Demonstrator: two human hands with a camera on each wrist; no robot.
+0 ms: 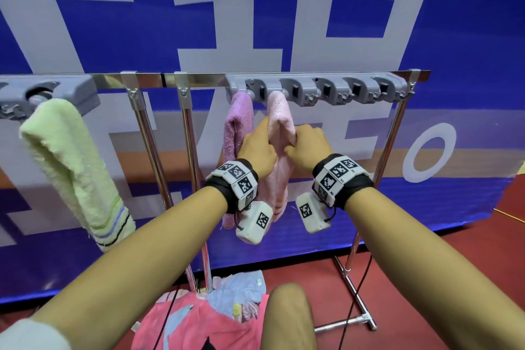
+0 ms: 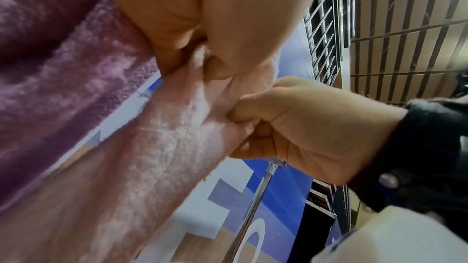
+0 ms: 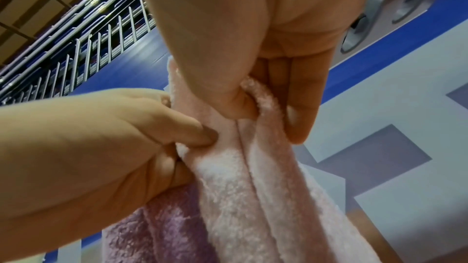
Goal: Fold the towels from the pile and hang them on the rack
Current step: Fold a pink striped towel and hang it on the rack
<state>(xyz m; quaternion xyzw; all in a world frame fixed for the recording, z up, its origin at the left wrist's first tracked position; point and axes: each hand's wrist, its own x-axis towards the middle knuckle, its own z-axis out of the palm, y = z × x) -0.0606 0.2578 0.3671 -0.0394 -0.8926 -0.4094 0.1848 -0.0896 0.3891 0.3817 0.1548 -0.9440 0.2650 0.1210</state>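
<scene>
A light pink towel (image 1: 279,113) hangs folded from the second clip of the grey clip bar (image 1: 326,88) on the chrome rack (image 1: 204,78). My left hand (image 1: 257,148) pinches its left edge and my right hand (image 1: 308,145) pinches its right edge, both at mid height. In the left wrist view the thumb and fingers of the left hand (image 2: 207,61) squeeze the pink towel (image 2: 164,137). In the right wrist view the right hand (image 3: 268,115) clamps a fold of the pink towel (image 3: 253,187). A purple towel (image 1: 238,122) hangs from the clip just to the left.
A pale green towel (image 1: 65,156) hangs from another grey clip bar at the far left. The pile of pink and blue towels (image 1: 216,312) lies on the red floor below, beside my knee (image 1: 289,318). A blue and white banner stands close behind the rack.
</scene>
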